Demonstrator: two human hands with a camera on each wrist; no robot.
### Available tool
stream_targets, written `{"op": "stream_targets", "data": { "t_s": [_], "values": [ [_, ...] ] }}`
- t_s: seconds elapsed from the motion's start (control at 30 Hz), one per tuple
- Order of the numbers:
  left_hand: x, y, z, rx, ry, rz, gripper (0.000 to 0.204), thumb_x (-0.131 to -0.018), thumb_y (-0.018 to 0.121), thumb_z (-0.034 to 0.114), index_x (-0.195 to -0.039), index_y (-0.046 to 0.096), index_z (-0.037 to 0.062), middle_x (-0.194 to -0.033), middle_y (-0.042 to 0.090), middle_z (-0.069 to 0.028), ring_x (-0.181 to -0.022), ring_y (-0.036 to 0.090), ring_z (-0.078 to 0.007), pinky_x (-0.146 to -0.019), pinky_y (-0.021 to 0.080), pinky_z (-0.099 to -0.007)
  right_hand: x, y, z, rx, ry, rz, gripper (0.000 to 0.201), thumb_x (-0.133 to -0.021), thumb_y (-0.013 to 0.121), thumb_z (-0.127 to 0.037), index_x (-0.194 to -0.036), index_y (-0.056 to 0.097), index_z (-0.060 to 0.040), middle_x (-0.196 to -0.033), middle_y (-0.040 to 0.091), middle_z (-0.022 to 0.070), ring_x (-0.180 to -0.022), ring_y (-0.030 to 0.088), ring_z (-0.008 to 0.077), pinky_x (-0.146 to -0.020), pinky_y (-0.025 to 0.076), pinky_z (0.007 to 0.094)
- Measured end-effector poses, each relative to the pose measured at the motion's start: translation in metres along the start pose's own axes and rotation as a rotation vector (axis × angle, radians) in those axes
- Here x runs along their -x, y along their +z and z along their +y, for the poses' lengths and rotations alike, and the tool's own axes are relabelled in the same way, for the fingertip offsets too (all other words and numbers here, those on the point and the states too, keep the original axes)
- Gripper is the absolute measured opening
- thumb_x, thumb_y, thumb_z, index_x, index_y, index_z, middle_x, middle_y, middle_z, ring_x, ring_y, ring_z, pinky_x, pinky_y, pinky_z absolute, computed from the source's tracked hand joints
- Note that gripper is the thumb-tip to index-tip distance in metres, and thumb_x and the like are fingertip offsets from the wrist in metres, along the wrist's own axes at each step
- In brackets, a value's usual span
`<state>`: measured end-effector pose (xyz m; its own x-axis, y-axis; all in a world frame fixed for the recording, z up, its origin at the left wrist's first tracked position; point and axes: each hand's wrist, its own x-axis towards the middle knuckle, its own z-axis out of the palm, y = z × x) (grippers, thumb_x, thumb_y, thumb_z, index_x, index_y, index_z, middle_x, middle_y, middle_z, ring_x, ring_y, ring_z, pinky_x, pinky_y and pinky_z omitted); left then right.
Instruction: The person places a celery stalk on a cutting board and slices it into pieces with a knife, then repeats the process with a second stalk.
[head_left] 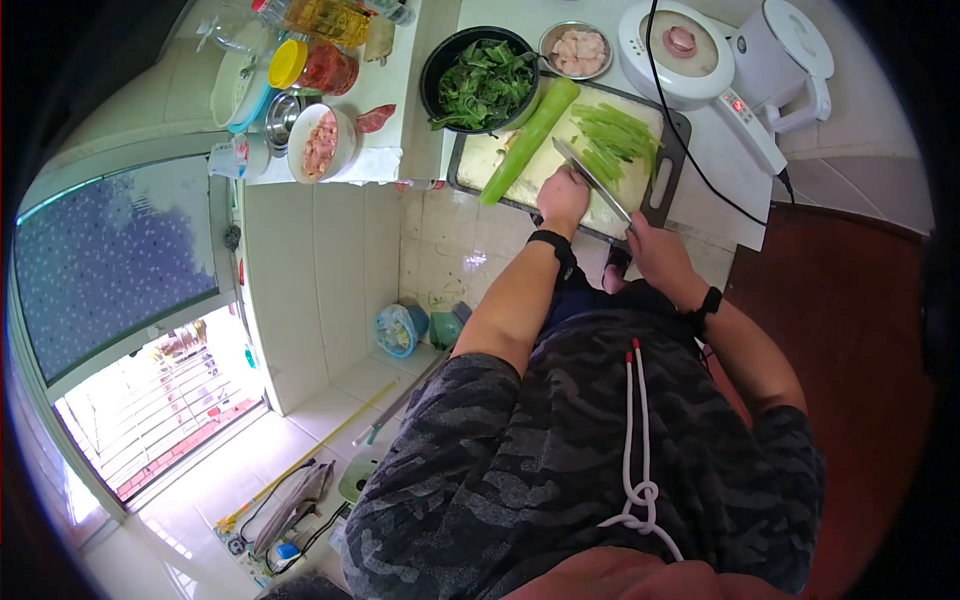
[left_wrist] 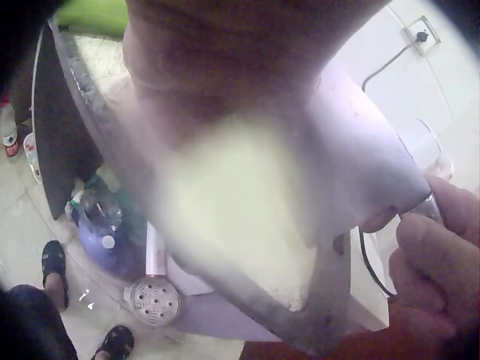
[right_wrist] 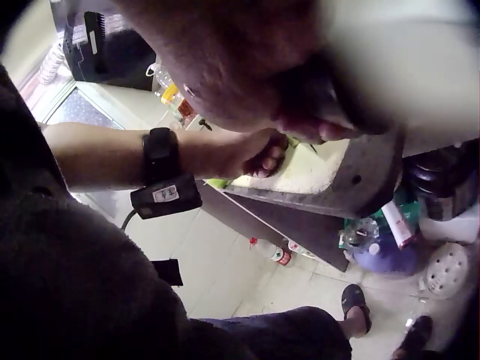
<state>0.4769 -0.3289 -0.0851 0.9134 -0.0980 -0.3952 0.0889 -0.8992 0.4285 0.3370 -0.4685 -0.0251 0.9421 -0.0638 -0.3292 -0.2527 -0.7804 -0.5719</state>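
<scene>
On the cutting board (head_left: 475, 165) lies a long peeled celtuce stem (head_left: 530, 140), with a heap of thin green celtuce strips (head_left: 615, 135) to its right. My right hand (head_left: 660, 262) grips the handle of a kitchen knife (head_left: 597, 185), its blade slanting up and left across the board. Close against the blade, my left hand (head_left: 563, 197) has its fingers curled down over celtuce pieces, mostly hidden under it. In the right wrist view a bit of green shows by the left hand's fingertips (right_wrist: 271, 159). The blade looks broad and blurred in the left wrist view.
A black pot (head_left: 430, 85) of leafy greens and a metal bowl (head_left: 545, 45) of pale meat stand behind the board. An induction cooker (head_left: 640, 60) with a cable and a white kettle (head_left: 785, 50) are at right. Leftward are a bowl (head_left: 343, 150) of meat and several jars.
</scene>
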Motion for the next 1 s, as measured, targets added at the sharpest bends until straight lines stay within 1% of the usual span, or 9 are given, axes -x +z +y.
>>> {"op": "stream_targets", "data": {
  "t_s": [0.1, 0.17, 0.2, 0.3, 0.37, 0.5, 0.57, 0.7, 1.0],
  "values": [
    [0.001, -0.003, 0.000, 0.000, 0.021, -0.008, 0.032, -0.092, 0.046, 0.028, -0.100, 0.066, 0.0047, -0.093, 0.069, -0.0234, -0.091, 0.066, -0.0403, -0.082, 0.052, -0.0498, -0.005, 0.014, 0.000, -0.006, 0.017, -0.004, 0.020, -0.097, 0.050, -0.025, -0.105, 0.047, -0.0066, -0.073, 0.065, 0.0204, -0.070, 0.064, 0.0421, -0.062, 0.048, 0.0544],
    [0.001, -0.002, 0.000, 0.004, 0.011, -0.015, 0.032, -0.092, 0.046, 0.028, -0.100, 0.066, 0.0047, -0.093, 0.069, -0.0235, -0.091, 0.066, -0.0403, -0.082, 0.052, -0.0498, -0.014, 0.020, -0.002, 0.008, -0.005, 0.085, 0.021, -0.097, 0.050, -0.025, -0.105, 0.047, -0.0063, -0.072, 0.065, 0.0202, -0.069, 0.064, 0.0422, -0.062, 0.049, 0.0545],
    [0.000, -0.003, 0.000, 0.006, 0.004, -0.020, 0.032, -0.092, 0.046, 0.028, -0.100, 0.066, 0.0047, -0.093, 0.069, -0.0236, -0.091, 0.066, -0.0402, -0.082, 0.052, -0.0497, -0.015, 0.018, -0.004, 0.006, -0.008, 0.091, 0.021, -0.097, 0.050, -0.025, -0.105, 0.047, -0.0063, -0.072, 0.065, 0.0202, -0.069, 0.064, 0.0422, -0.062, 0.049, 0.0545],
    [-0.001, -0.004, 0.000, -0.016, 0.021, -0.028, 0.032, -0.092, 0.046, 0.029, -0.099, 0.066, 0.0046, -0.092, 0.069, -0.0235, -0.090, 0.066, -0.0403, -0.081, 0.052, -0.0498, -0.010, 0.011, -0.004, 0.000, -0.015, 0.072, 0.022, -0.097, 0.050, -0.026, -0.105, 0.046, -0.0058, -0.072, 0.064, 0.0209, -0.070, 0.064, 0.0428, -0.063, 0.048, 0.0550],
    [0.001, -0.004, 0.001, -0.009, 0.024, -0.027, 0.032, -0.092, 0.046, 0.029, -0.098, 0.066, 0.0044, -0.092, 0.069, -0.0234, -0.090, 0.066, -0.0403, -0.081, 0.052, -0.0499, -0.004, 0.010, 0.001, 0.003, 0.003, -0.005, 0.024, -0.097, 0.051, -0.026, -0.108, 0.047, -0.0057, -0.073, 0.064, 0.0222, -0.071, 0.064, 0.0437, -0.063, 0.048, 0.0553],
    [-0.001, -0.002, -0.002, -0.006, 0.032, -0.026, 0.032, -0.092, 0.046, 0.029, -0.098, 0.065, 0.0041, -0.092, 0.069, -0.0232, -0.089, 0.066, -0.0402, -0.081, 0.052, -0.0500, -0.004, 0.009, 0.007, -0.041, -0.017, 0.007, 0.024, -0.097, 0.051, -0.026, -0.109, 0.047, -0.0055, -0.073, 0.064, 0.0229, -0.071, 0.063, 0.0446, -0.062, 0.047, 0.0557],
    [-0.004, 0.001, -0.005, -0.016, 0.029, -0.019, 0.032, -0.092, 0.046, 0.029, -0.098, 0.065, 0.0042, -0.092, 0.069, -0.0232, -0.089, 0.066, -0.0403, -0.081, 0.052, -0.0500, -0.013, 0.018, 0.013, -0.054, -0.029, 0.076, 0.024, -0.097, 0.051, -0.026, -0.108, 0.047, -0.0054, -0.073, 0.064, 0.0228, -0.071, 0.063, 0.0449, -0.062, 0.047, 0.0560],
    [-0.001, -0.001, -0.002, -0.006, 0.024, -0.010, 0.032, -0.092, 0.046, 0.029, -0.098, 0.066, 0.0044, -0.092, 0.069, -0.0234, -0.090, 0.066, -0.0407, -0.081, 0.052, -0.0499, -0.017, 0.008, 0.005, -0.054, -0.014, 0.076, 0.023, -0.096, 0.051, -0.025, -0.109, 0.047, -0.0058, -0.073, 0.064, 0.0230, -0.071, 0.062, 0.0451, -0.063, 0.046, 0.0568],
    [-0.001, -0.001, -0.004, 0.011, 0.050, -0.001, 0.032, -0.091, 0.046, 0.028, -0.097, 0.065, 0.0027, -0.091, 0.069, -0.0241, -0.088, 0.066, -0.0412, -0.081, 0.052, -0.0500, 0.000, -0.001, 0.019, -0.096, -0.014, -0.019, 0.024, -0.097, 0.051, -0.026, -0.111, 0.047, -0.0066, -0.074, 0.062, 0.0253, -0.073, 0.061, 0.0464, -0.063, 0.045, 0.0567]
  ]
}}
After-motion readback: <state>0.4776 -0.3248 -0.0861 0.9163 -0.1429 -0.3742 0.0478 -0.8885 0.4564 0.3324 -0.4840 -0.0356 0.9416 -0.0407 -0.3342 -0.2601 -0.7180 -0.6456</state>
